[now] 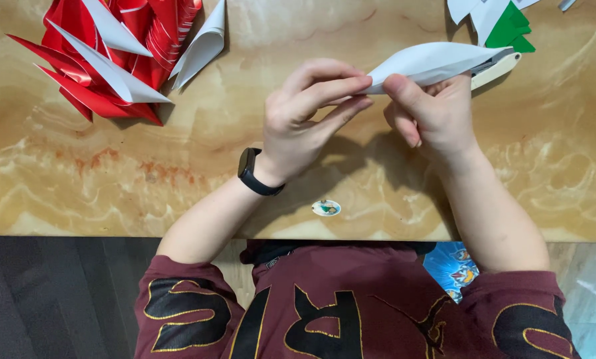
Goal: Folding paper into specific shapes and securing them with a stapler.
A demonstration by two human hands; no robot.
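Both of my hands pinch a folded white paper piece point(437, 61) above the marble-patterned table point(112, 179). My left hand point(308, 113), with a black wristband, grips the paper's pointed left tip between thumb and fingers. My right hand point(427, 113) holds the paper just to the right of that tip, thumb on top. The paper curves away to the upper right, tapering toward a point.
A pile of folded red and white paper cones point(115, 56) lies at the table's upper left. Green and white paper scraps point(504, 23) lie at the upper right. A small oval sticker point(326, 208) sits near the table's front edge.
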